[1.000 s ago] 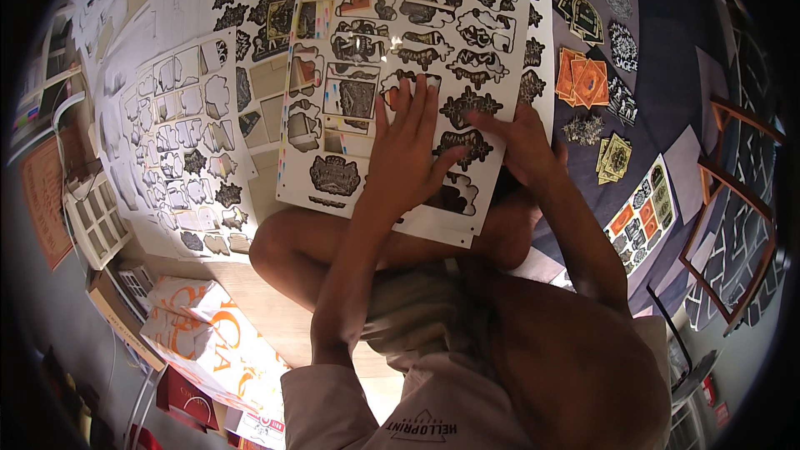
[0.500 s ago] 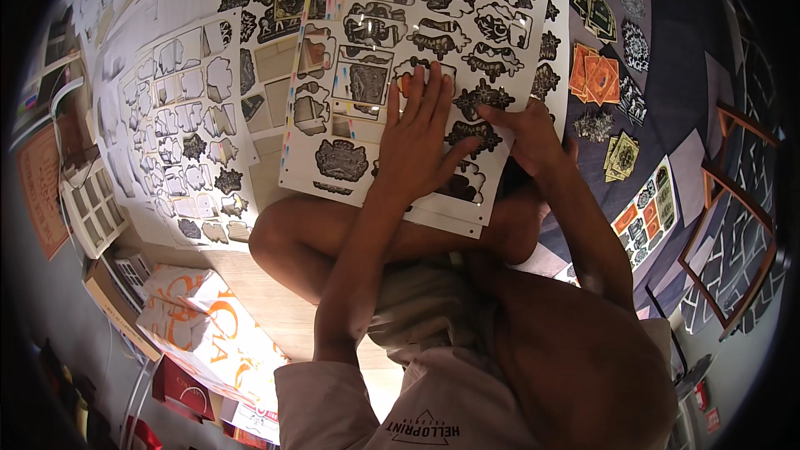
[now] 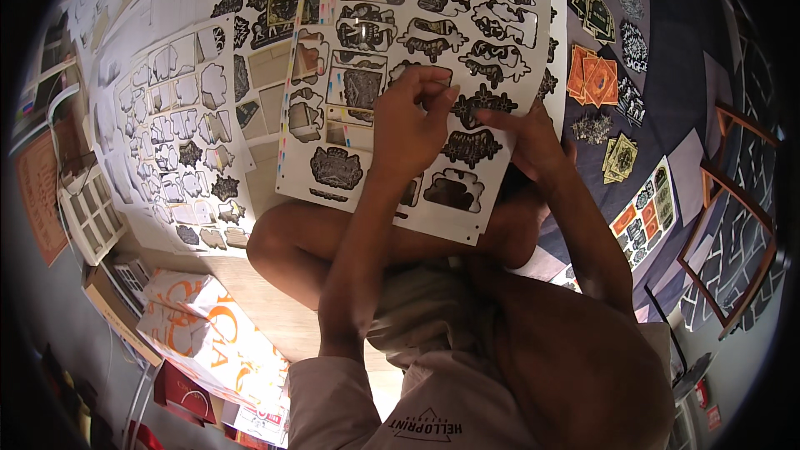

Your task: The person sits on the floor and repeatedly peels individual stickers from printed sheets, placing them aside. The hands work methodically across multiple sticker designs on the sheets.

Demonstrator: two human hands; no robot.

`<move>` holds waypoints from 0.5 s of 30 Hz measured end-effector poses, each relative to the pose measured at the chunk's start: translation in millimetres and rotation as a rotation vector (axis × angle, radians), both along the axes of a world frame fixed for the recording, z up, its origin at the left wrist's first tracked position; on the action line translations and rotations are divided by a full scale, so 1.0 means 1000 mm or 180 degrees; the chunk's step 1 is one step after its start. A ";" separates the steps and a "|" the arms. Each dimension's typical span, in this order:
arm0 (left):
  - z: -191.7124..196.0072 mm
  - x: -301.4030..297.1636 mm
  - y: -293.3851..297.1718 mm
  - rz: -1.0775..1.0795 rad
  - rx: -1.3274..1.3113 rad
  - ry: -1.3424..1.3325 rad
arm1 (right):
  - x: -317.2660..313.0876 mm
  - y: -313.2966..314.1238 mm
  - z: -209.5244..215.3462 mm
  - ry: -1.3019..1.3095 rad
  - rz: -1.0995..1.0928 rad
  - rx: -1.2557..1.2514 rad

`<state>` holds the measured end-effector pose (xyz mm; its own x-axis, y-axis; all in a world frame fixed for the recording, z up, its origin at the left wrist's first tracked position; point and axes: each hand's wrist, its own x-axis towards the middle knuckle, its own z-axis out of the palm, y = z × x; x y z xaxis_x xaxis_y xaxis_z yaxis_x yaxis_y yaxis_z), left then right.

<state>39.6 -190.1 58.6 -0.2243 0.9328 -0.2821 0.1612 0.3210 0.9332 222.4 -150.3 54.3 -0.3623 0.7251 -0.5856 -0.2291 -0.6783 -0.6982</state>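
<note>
A large white die-cut sticker sheet (image 3: 392,218) with black-and-white designs and several cut-out gaps lies across my crossed legs. My left hand (image 3: 412,125) is over its middle, fingers curled in and thumb tip against them; whatever they pinch, if anything, is hidden. My right hand (image 3: 533,137) grips the sheet's right edge, thumb on top beside a black ornate sticker (image 3: 485,105) and fingers underneath. Just below lies another black sticker (image 3: 471,147). Near the sheet's lower left corner is a crest-shaped sticker (image 3: 337,168).
More cut sheets (image 3: 179,100) spread out on the left. On the dark cloth at right lie piles of loose stickers: orange squares (image 3: 593,77), yellow cards (image 3: 620,158), black arches (image 3: 595,12). A white-and-orange bag (image 3: 208,325) stands lower left; a wooden frame (image 3: 733,225) stands far right.
My left hand has gone from lying flat with fingers spread to curled together. The sheet has shifted slightly. My right hand stays at the sheet's edge.
</note>
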 end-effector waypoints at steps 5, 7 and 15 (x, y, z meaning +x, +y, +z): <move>0.004 -0.010 0.005 -0.0188 -0.0262 -0.0185 | -0.003 0.004 0.005 -0.0187 0.0247 -0.0033; 0.001 -0.012 0.006 -0.0335 -0.0187 -0.0127 | -0.003 0.005 0.005 -0.0158 0.0239 -0.0094; -0.008 -0.012 0.004 -0.0234 -0.0348 -0.0879 | -0.003 0.004 0.006 -0.0019 0.0168 -0.0166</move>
<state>28.0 -186.0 50.8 -0.0581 0.9044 -0.4227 -0.0674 0.4189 0.9055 219.4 -146.4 60.2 -0.3955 0.6735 -0.6244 -0.1880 -0.7248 -0.6628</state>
